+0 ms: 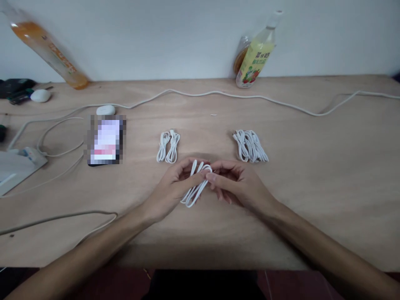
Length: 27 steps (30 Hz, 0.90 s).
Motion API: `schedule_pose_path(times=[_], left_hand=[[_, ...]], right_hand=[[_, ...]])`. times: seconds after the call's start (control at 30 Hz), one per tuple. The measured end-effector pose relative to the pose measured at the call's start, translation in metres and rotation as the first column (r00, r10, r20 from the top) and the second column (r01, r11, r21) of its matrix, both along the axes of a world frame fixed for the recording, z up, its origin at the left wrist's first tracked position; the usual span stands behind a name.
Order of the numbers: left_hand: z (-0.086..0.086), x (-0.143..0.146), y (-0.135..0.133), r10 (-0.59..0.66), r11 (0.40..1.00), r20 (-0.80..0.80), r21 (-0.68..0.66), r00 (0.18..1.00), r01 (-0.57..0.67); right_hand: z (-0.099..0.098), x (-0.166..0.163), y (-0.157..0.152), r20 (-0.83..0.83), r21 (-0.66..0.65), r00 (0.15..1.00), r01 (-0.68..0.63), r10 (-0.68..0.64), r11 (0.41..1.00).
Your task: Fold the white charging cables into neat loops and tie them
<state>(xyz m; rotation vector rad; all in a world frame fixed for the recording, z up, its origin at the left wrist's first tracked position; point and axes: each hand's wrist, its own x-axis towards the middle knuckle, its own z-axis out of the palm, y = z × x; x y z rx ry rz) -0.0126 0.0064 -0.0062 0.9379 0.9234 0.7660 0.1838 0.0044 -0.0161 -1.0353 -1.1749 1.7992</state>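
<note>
A white cable (192, 196) in loose coils is held between my two hands above the wooden table (300, 183). My left hand (178, 181) is closed around the coils, its thumb lying across them. My right hand (236, 179) pinches the upper right part of the coils between thumb and fingers; the exact spot is partly hidden. Behind my left hand lie two coiled white cables (168, 146), side by side. Past my right hand rests a pile of several coiled white cables (250, 146).
A phone (107, 139), blurred out, and a white earbud case (105, 110) lie to the left. One long white cord (218, 94) runs across the back. An orange drink bottle (50, 50) and a yellow-labelled bottle (258, 54) stand by the wall. A power strip (29, 156) sits at far left.
</note>
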Motion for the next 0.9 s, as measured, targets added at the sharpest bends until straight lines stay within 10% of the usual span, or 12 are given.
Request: schedule_pose_path(times=[0.2, 0.4, 0.73, 0.9], left_hand=[[0.002, 0.0, -0.001, -0.038, 0.996, 0.006, -0.084, 0.999, 0.038], [0.002, 0.0, -0.008, 0.106, 0.971, -0.12, 0.227, 0.987, -0.077], [-0.002, -0.006, -0.012, 0.406, 0.62, -0.223, 0.78, 0.886, -0.088], [-0.001, -0.01, -0.013, 0.427, 0.582, -0.284, 0.813, 0.859, -0.021]], right_hand=[[-0.002, 0.0, 0.0, -0.004, -0.008, 0.998, -0.069, 0.069, 0.998], [0.002, 0.0, -0.001, -0.061, -0.102, 0.998, -0.021, 0.015, 0.995], [0.005, 0.0, 0.001, -0.148, -0.237, 0.986, 0.039, -0.075, 0.971], [0.004, 0.001, 0.001, -0.16, -0.282, 0.983, 0.038, -0.086, 0.959]])
